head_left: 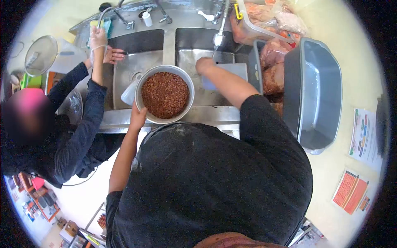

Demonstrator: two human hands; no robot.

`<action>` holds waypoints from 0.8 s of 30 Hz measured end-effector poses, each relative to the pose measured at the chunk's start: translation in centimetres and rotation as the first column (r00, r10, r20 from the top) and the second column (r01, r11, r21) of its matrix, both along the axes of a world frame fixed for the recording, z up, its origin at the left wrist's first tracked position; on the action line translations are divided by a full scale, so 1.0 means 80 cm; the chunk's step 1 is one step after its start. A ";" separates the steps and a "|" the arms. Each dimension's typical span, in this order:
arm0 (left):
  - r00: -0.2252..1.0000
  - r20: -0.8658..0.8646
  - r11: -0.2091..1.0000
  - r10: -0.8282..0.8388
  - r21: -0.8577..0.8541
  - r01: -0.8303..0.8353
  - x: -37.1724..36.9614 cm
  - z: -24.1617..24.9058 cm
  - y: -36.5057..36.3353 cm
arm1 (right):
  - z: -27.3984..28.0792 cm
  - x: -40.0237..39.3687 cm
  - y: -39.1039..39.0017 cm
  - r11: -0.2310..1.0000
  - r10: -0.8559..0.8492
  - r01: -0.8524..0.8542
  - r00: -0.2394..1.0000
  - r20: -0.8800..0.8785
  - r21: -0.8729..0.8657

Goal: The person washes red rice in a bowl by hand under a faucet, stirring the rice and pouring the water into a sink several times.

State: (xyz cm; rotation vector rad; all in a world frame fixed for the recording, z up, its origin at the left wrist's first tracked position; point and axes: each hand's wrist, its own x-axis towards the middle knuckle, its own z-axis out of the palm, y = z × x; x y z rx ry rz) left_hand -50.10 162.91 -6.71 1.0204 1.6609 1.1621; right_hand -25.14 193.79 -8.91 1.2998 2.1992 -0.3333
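My left hand (138, 117) grips the rim of a round metal pot (191, 91), thumb over the edge. The pot is filled close to the top with small reddish-brown beans or grains (164, 95) and sits over the front of the double sink. My right hand (205, 65) reaches into the right basin, its fingers curled closed. Whatever those fingers hold, if anything, is hidden. Beside that hand lies a translucent bluish container (231, 72). A spray faucet (218, 39) hangs just above, with a thin stream of water below it.
At the left basin (138, 62), a co-worker's gloved hand (98, 38) is raised near a faucet; the other hand (113, 55) is spread. On the right stand a grey tub (322, 95), a bin of wrapped meat (273, 78) and a clear box (244, 31) of bags.
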 end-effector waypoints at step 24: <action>1.000 -0.023 0.999 -0.007 -0.044 0.006 0.000 0.001 0.000 | -0.055 0.143 -0.060 0.705 -0.400 0.707 0.467 -0.788 0.061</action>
